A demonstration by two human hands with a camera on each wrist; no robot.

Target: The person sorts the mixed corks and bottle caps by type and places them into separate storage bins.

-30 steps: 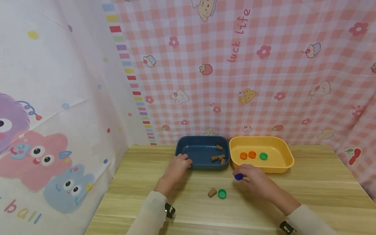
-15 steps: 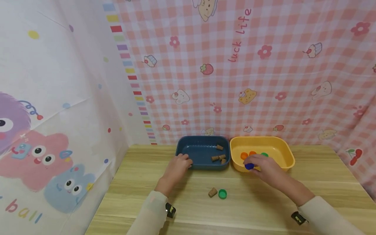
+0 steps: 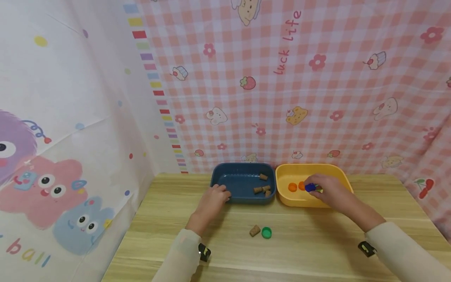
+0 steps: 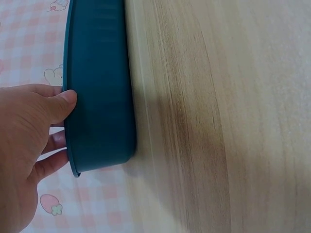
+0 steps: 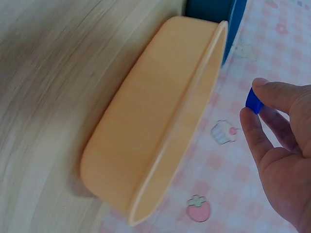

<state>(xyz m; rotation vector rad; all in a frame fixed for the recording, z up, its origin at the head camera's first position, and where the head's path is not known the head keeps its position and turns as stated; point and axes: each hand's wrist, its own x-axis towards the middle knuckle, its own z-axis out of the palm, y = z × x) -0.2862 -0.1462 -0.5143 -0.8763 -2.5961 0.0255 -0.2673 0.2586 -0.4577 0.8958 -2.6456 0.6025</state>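
Observation:
My right hand (image 3: 332,192) pinches a blue bottle cap (image 5: 254,101) between thumb and fingertips, over the yellow tray (image 3: 299,201). Below it in that tray lie two orange bottle caps (image 3: 292,187); a bit of green shows beside the fingers, mostly covered by the hand. My left hand (image 3: 210,203) holds the near left rim of the dark blue tray (image 4: 99,92), thumb outside and fingers over the edge. Several corks (image 3: 258,190) lie at the right end of the blue tray.
On the wooden table (image 3: 225,258), in front of the trays, are a cork (image 3: 255,230) and a green bottle cap (image 3: 266,232), side by side. Both trays stand next to each other against a pink checked cloth (image 3: 260,98). Another printed cloth hangs at the left.
From in front of the yellow tray, my right hand has moved back and to the right with the blue bottle cap, and now hovers over the tray. The left hand has stayed put.

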